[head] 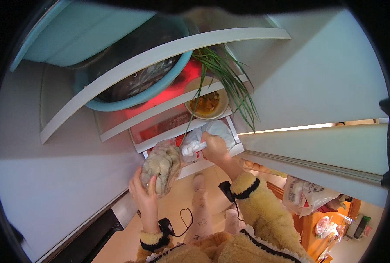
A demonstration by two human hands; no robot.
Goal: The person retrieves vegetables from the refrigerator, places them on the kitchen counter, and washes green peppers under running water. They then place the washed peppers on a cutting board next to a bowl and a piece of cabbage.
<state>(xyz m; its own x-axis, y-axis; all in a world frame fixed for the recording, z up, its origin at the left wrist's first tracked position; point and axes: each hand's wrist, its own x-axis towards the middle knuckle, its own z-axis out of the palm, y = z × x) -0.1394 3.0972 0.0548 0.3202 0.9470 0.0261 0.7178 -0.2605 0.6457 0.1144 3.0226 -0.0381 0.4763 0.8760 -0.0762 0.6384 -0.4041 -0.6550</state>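
Observation:
My left hand [145, 189] holds a clear plastic bag of pale greyish food [162, 166], perhaps mushrooms, in front of the refrigerator's lower drawer. The thumb lies across its near side and the fingers curl round its left. My right hand [215, 148] is closed on the bunched top of a white plastic bag [193, 148]. That bag sits inside the pulled-out white drawer [195, 167], beside a larger translucent bag [223, 131]. What the bags in the drawer contain is hidden.
Above the drawer, a bowl of orange-brown food in liquid [206, 107] stands on a shelf [168, 108]. Long green scallion-like leaves [231, 85] hang over the shelf edges. Higher up is a blue basin [139, 102]. The open refrigerator door [313, 141] is at my right.

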